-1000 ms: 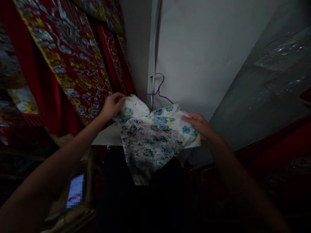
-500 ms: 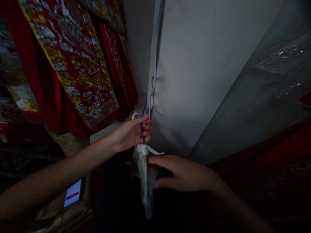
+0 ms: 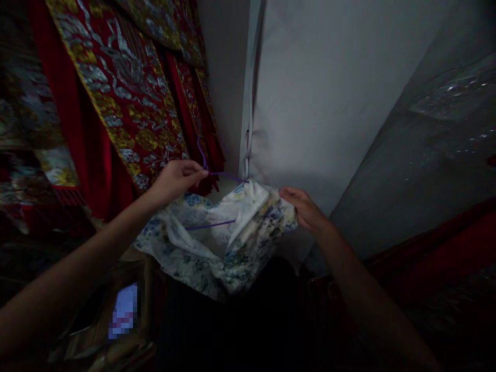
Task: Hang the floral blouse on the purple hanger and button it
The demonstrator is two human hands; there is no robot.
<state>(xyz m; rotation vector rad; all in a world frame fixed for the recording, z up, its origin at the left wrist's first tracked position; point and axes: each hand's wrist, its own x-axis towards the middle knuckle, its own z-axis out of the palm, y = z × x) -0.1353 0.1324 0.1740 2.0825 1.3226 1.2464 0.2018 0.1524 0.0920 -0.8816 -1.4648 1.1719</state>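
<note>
A small white garment (image 3: 217,243) with blue and yellow flowers hangs on a thin purple wire hanger (image 3: 217,175). My left hand (image 3: 176,178) is closed on the hanger near its hook, holding it tilted. My right hand (image 3: 304,209) pinches the right edge of the garment and holds it out, so the cloth sags open between both hands. Part of the hanger's lower wire shows inside the garment.
Red garments with gold and silver embroidery (image 3: 120,98) hang at the left. A white wall with a thin white conduit (image 3: 251,113) stands ahead. A grey plastic-covered surface (image 3: 426,155) slopes at the right. A lit phone screen (image 3: 124,312) lies low at the left.
Half a second ago the garment hung edge-on below my left hand; now it is turned and spread open, my right hand has moved up to its right edge.
</note>
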